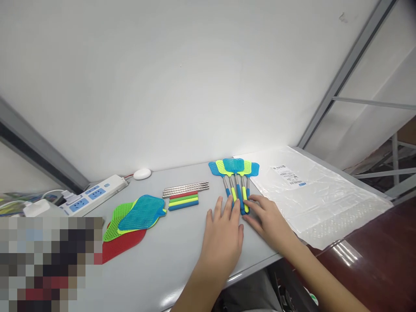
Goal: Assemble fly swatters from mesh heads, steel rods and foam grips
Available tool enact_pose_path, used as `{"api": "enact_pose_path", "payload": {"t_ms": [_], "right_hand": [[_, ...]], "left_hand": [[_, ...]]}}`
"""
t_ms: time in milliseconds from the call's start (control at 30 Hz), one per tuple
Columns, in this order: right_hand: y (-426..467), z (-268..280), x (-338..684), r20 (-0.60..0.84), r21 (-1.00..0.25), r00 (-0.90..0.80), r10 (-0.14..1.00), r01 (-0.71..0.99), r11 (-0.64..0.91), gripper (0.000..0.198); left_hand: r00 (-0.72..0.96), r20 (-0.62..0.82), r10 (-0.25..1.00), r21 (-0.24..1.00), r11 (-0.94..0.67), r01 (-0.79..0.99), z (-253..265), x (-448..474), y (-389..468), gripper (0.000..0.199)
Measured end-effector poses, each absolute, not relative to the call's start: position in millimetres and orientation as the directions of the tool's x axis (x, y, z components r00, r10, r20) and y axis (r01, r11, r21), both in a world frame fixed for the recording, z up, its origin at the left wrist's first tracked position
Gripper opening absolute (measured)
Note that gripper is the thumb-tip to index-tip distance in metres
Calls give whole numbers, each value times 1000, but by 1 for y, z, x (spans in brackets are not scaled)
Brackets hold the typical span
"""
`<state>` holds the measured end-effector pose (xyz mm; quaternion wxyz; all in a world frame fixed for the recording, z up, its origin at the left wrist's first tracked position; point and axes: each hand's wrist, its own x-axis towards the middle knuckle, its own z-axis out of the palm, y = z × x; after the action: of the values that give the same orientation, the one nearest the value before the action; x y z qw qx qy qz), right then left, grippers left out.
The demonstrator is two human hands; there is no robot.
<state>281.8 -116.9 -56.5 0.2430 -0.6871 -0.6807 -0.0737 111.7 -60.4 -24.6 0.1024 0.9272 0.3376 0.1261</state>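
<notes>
Several small fly swatters with blue and yellow-green heads lie fanned out side by side, the middle blue swatter (234,165) on top. Their blue and yellow-green handles point toward me and draw together at the ends. My left hand (222,234) lies palm down over the left side of the handles, its fingers stretched and apart, fingertips touching them. From the right, my right hand (266,216) rests with bent, parted fingers and thumb against the yellow-green handle (245,200). Neither hand is wrapped round a swatter. Some handle ends are hidden behind my left fingers.
Loose swatter heads, a blue one (143,212) uppermost, lie left beside metal rods (186,189) and coloured handle tubes (183,201). A power strip (94,195) and a white oval device (142,173) stand farther left. A white plastic package (312,186) covers the table's right side.
</notes>
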Motion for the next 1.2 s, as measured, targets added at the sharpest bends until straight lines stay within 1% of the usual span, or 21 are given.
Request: {"api": "enact_pose_path", "payload": {"t_ms": [167, 333, 467, 567, 700, 800, 933, 1067, 1200], "right_hand": [[-117, -62, 285, 434, -182, 16, 901, 981, 70, 35], [-118, -62, 286, 390, -194, 44, 920, 980, 35, 33], [-119, -61, 286, 376, -194, 47, 925, 981, 29, 32], [-119, -62, 287, 399, -225, 56, 915, 974, 38, 33], [-118, -64, 288, 442, -303, 85, 893, 951, 60, 34], [-118, -65, 288, 444, -347, 98, 891, 935, 70, 33], [-118, -66, 289, 435, -366, 100, 895, 928, 74, 32], [-117, -66, 288, 446, -337, 90, 891, 938, 74, 31], [-120, -64, 287, 485, -250, 59, 872, 965, 74, 32]], "left_hand": [[760, 154, 632, 240, -770, 591, -32, 125, -57, 57], [765, 129, 632, 213, -770, 601, -34, 134, -54, 55], [766, 148, 625, 207, -777, 594, -37, 137, -52, 54], [763, 181, 621, 206, -782, 588, -41, 137, -53, 54], [764, 205, 611, 190, -791, 582, -44, 136, -56, 54], [763, 218, 608, 186, -794, 579, -44, 134, -59, 54], [763, 240, 601, 198, -799, 567, -48, 132, -59, 54], [759, 268, 593, 219, -805, 551, -50, 131, -60, 53], [767, 274, 581, 239, -813, 531, -37, 119, -62, 56]]}}
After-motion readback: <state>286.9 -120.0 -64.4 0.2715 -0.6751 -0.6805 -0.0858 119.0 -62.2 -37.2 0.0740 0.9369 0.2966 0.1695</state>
